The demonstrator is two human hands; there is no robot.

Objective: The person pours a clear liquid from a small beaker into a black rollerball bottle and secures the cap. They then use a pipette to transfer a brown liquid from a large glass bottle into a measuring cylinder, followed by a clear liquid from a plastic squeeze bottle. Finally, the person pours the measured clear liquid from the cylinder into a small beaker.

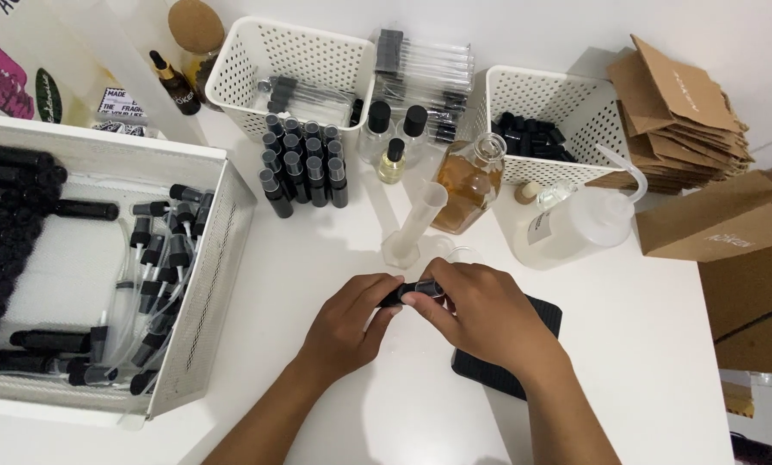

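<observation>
Smooth matt white table; perforated white plastic baskets; clear glossy glass bottle of amber liquid; matt brown paper bags; matt black ribbed mat.

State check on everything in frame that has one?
Small black vial: lying sideways, held by both hands.
Left hand: gripping the vial.
Right hand: gripping the vial's end.
Glass flask: upright, amber liquid inside.
Measuring cylinder: upright, looks empty.
Dark vials: standing in a cluster, capped.

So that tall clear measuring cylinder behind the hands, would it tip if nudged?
Probably. The measuring cylinder is tall and narrow on a small base, and it looks empty, so likely light. Knocked over, its round body might roll toward the amber glass bottle.
</observation>
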